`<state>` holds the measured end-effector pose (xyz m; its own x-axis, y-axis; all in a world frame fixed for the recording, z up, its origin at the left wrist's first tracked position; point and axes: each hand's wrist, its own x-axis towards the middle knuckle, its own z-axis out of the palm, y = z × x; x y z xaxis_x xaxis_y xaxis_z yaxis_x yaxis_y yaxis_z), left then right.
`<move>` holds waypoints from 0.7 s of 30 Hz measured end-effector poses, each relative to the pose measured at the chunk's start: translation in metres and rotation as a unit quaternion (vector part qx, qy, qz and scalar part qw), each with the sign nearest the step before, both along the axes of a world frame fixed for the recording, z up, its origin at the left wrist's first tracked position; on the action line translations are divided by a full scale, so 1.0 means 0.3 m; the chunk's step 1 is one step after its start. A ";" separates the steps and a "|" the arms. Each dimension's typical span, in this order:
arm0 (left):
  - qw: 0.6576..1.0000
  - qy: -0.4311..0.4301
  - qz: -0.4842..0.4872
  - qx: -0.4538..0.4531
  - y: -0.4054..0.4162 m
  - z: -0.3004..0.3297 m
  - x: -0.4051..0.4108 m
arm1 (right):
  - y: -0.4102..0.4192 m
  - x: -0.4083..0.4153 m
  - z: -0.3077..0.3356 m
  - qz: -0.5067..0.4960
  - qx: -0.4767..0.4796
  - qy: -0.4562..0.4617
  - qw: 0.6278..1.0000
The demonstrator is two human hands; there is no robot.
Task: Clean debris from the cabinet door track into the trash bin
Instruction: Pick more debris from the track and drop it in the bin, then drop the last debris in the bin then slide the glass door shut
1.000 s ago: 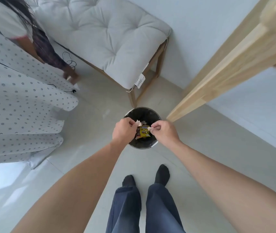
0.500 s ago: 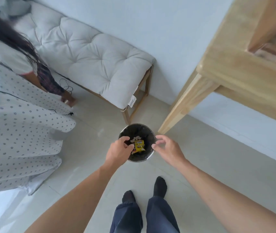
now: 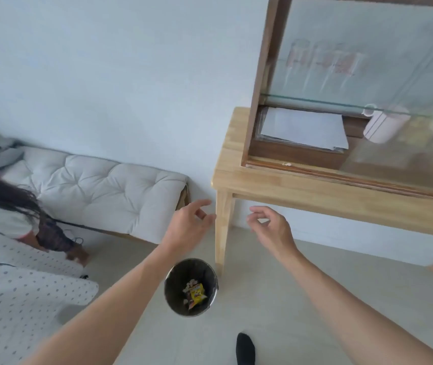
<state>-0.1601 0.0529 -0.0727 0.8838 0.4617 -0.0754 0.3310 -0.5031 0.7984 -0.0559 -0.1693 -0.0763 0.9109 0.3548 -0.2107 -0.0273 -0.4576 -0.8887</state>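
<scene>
Two hands are in view, both raised with fingers loosely curled and part open, and neither holds anything: the left hand (image 3: 187, 226) sits just left of the table leg (image 3: 222, 233), the right hand (image 3: 272, 229) just right of it. One bin (image 3: 174, 299) stands on the floor nearer than both hands, close to the foot of that leg and between the two forearms; it contains one yellow wrapper (image 3: 196, 292) and a few pale scraps. One table (image 3: 315, 191) carries one glass-fronted cabinet (image 3: 260, 83). One door track (image 3: 341, 177) runs along the cabinet's near bottom edge, farther away and to the right of both hands, well apart from them; one small pale speck of debris (image 3: 287, 163) lies on it near its left end. One cushioned bench (image 3: 99, 191) stands at far left.
</scene>
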 end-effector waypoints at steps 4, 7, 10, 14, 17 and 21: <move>0.999 -0.035 -0.032 0.009 -0.061 0.102 0.139 | -0.110 0.128 0.105 -0.063 0.011 -0.037 0.997; 0.998 -0.051 -0.047 -0.011 -0.119 0.137 0.240 | -0.159 0.239 0.150 -0.097 0.013 -0.070 0.993; 0.997 -0.051 -0.054 -0.002 -0.173 0.144 0.319 | -0.169 0.351 0.174 -0.103 -0.006 -0.098 0.990; 0.996 -0.047 -0.067 0.026 -0.214 0.125 0.360 | -0.139 0.469 0.200 -0.052 -0.084 -0.132 0.986; 0.993 -0.054 -0.062 0.084 -0.211 0.112 0.362 | -0.119 0.504 0.207 -0.018 -0.145 -0.169 0.975; 0.992 -0.055 -0.042 0.108 -0.179 0.107 0.371 | -0.090 0.493 0.215 -0.003 -0.181 -0.206 0.962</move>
<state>-0.0488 -0.0007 -0.0406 0.9172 0.3811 0.1165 0.1974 -0.6884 0.6979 0.0921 -0.1964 -0.0117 0.9456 0.3198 0.0602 0.2889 -0.7398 -0.6077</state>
